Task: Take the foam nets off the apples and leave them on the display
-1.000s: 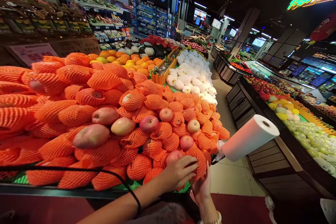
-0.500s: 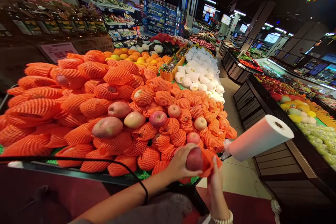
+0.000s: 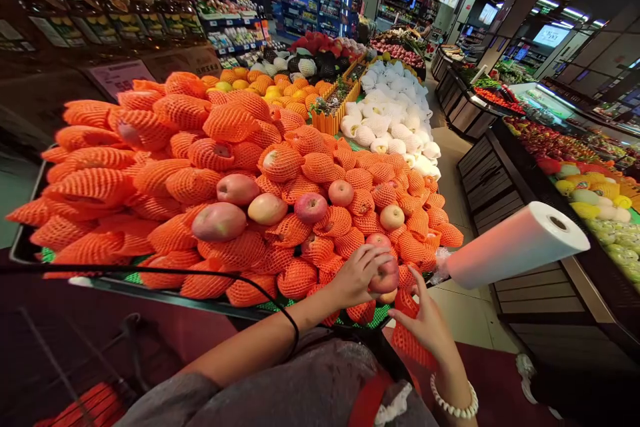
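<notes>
At a supermarket fruit stand, seen from the head camera, a shopper's left hand (image 3: 361, 275) curls around a bare red apple (image 3: 385, 275) at the near corner of the display, fingers wrapped over its top and near side, the fruit gripped just above the front edge of the display table (image 3: 150, 288). The right hand (image 3: 425, 323) sits slightly lower and to the right, close to the apple but not touching it, its fingers spread and loosely pinching an empty orange foam net sleeve (image 3: 413, 340) that hangs below the palm. The apple lies up and to the left of the right hand, and only a small gap separates the two; the left hand is plainly the nearer, since it has the fruit. Round as it is, the apple shows no clear long axis, and its stem end cannot be made out. A beaded bracelet (image 3: 455, 402) circles the right wrist and a thin black band (image 3: 293, 337) the left forearm. Behind the hands rises a heap of netted fruit (image 3: 200, 147), with several unwrapped apples (image 3: 310, 207) resting on top. A roll of plastic bags (image 3: 517, 245) juts out at the right, beside the aisle floor (image 3: 465, 313).
</notes>
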`<state>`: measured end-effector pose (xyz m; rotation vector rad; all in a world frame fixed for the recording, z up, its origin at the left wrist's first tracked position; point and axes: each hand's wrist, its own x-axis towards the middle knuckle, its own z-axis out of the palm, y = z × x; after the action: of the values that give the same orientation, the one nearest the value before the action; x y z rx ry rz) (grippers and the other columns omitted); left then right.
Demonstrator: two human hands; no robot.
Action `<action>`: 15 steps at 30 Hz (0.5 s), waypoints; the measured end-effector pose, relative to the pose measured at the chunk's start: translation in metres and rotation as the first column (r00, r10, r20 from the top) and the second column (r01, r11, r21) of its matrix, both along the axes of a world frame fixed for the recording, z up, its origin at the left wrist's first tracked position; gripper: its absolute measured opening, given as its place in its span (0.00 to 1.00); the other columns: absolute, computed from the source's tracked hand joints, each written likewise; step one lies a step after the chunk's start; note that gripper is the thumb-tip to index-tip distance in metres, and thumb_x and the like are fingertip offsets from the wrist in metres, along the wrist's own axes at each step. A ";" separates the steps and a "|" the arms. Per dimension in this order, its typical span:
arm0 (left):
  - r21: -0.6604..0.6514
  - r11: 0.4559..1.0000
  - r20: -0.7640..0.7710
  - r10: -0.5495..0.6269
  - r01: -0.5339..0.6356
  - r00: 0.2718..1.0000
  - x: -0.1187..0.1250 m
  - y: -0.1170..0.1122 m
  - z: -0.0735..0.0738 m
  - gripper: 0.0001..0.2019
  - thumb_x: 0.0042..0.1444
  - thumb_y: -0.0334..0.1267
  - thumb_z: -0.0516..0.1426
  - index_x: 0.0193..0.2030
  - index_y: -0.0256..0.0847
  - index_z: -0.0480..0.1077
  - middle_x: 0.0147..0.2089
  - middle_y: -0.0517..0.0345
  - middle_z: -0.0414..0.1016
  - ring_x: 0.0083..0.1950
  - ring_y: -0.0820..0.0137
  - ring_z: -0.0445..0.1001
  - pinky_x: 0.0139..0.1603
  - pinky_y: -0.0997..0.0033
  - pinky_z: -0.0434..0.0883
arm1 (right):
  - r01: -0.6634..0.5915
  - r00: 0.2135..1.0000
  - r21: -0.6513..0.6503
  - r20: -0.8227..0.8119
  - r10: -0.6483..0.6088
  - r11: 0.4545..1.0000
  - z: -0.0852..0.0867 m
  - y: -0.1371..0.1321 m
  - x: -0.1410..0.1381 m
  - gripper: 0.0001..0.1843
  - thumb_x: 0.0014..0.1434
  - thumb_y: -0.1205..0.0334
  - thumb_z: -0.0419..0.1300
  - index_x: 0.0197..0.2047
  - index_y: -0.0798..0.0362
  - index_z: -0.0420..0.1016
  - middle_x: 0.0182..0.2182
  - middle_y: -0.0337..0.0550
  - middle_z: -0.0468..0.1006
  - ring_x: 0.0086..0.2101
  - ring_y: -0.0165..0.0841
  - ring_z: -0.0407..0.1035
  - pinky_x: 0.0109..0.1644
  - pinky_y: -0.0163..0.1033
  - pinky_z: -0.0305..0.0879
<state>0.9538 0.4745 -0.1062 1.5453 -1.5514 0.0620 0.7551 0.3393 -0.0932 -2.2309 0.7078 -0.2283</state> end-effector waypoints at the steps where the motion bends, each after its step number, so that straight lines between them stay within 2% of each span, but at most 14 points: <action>1: 0.050 0.999 0.056 -0.005 0.002 0.998 0.000 -0.005 0.001 0.32 0.55 0.35 0.63 0.65 0.40 0.58 0.65 0.49 0.64 0.66 0.60 0.59 0.69 0.58 0.59 | -0.016 0.995 -0.019 -0.095 0.015 1.000 0.000 -0.001 -0.002 0.49 0.51 0.44 0.69 0.71 0.47 0.57 0.50 0.49 0.78 0.49 0.48 0.73 0.49 0.46 0.67; 4: 0.229 0.973 0.160 -0.050 0.012 0.986 -0.004 -0.024 0.001 0.32 0.53 0.33 0.62 0.65 0.37 0.60 0.66 0.49 0.63 0.65 0.59 0.58 0.69 0.60 0.59 | -0.044 0.902 -0.122 -0.431 -0.013 0.992 0.000 -0.008 -0.012 0.41 0.52 0.48 0.68 0.67 0.50 0.67 0.45 0.51 0.81 0.47 0.52 0.74 0.45 0.47 0.66; 6: 0.349 0.937 0.273 -0.111 0.009 0.956 -0.009 -0.040 -0.002 0.33 0.53 0.33 0.62 0.66 0.35 0.60 0.66 0.48 0.62 0.63 0.57 0.60 0.66 0.59 0.61 | -0.045 0.831 -0.168 -0.553 -0.057 0.985 -0.001 -0.011 -0.019 0.39 0.55 0.49 0.65 0.67 0.52 0.67 0.45 0.53 0.81 0.48 0.52 0.74 0.45 0.47 0.65; 9: 0.527 0.847 0.405 -0.175 -0.072 0.898 -0.019 -0.066 -0.013 0.26 0.60 0.30 0.55 0.66 0.33 0.61 0.64 0.47 0.65 0.58 0.56 0.64 0.61 0.57 0.65 | -0.024 0.802 -0.172 -0.591 -0.084 0.985 -0.004 -0.012 -0.028 0.38 0.59 0.47 0.62 0.69 0.53 0.65 0.49 0.55 0.79 0.51 0.51 0.73 0.47 0.47 0.65; 12: 0.612 0.771 0.421 -0.127 -0.178 0.898 -0.025 -0.084 -0.029 0.21 0.65 0.27 0.47 0.64 0.25 0.63 0.59 0.40 0.68 0.58 0.55 0.67 0.60 0.54 0.65 | -0.003 0.813 -0.103 -0.579 -0.058 0.995 -0.009 -0.012 -0.038 0.38 0.60 0.47 0.61 0.69 0.56 0.64 0.47 0.54 0.80 0.50 0.49 0.73 0.50 0.47 0.65; 13: 0.617 0.764 0.415 -0.112 -0.189 0.903 -0.025 -0.087 -0.034 0.21 0.66 0.27 0.48 0.63 0.23 0.64 0.59 0.38 0.68 0.59 0.54 0.66 0.61 0.53 0.64 | 0.005 0.820 -0.093 -0.570 -0.058 0.996 -0.010 -0.012 -0.041 0.38 0.60 0.47 0.60 0.68 0.56 0.65 0.47 0.54 0.80 0.49 0.50 0.73 0.50 0.48 0.65; 15: 0.622 0.761 0.402 -0.113 -0.181 0.909 -0.023 -0.088 -0.039 0.26 0.62 0.31 0.57 0.65 0.21 0.62 0.61 0.36 0.67 0.62 0.53 0.65 0.65 0.54 0.62 | 0.032 0.846 -0.103 -0.526 -0.082 0.994 -0.012 -0.016 -0.046 0.36 0.60 0.47 0.59 0.67 0.56 0.67 0.45 0.53 0.80 0.48 0.51 0.74 0.50 0.50 0.65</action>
<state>0.9311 0.3860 -0.1452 2.2222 -2.0182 -0.1571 0.7090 0.3237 -0.1052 -2.3798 1.0743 0.3572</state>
